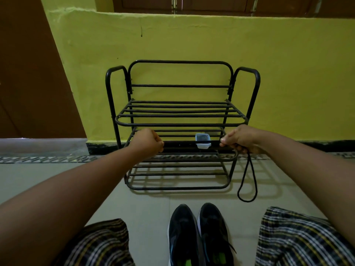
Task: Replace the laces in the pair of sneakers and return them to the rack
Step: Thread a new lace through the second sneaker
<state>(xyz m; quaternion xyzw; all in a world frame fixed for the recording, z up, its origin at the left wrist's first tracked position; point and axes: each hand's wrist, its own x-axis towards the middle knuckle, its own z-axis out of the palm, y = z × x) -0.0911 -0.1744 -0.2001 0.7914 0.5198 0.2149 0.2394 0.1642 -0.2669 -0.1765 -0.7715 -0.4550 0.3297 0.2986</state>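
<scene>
My left hand (147, 140) and right hand (237, 138) pinch a black cord lace (247, 181) taut; its loop dangles below my right. Black mesh sneakers (199, 233) sit below both hands on grey tiled floor (149, 206), before the black metal rack (180, 116) and yellow wall (192, 41).

Nothing readable here honestly. No brand or logo can be made out on the black sneakers (199, 235), and the little plastic tub (202, 141) on the rack (180, 116) shows no label.

A yellow wall (192, 41) is seen at the back, with a brown door (28, 73) off to the left. A small plastic container (202, 142) is parked in the middle, and grey floor tiles (149, 217) are laid below.
</scene>
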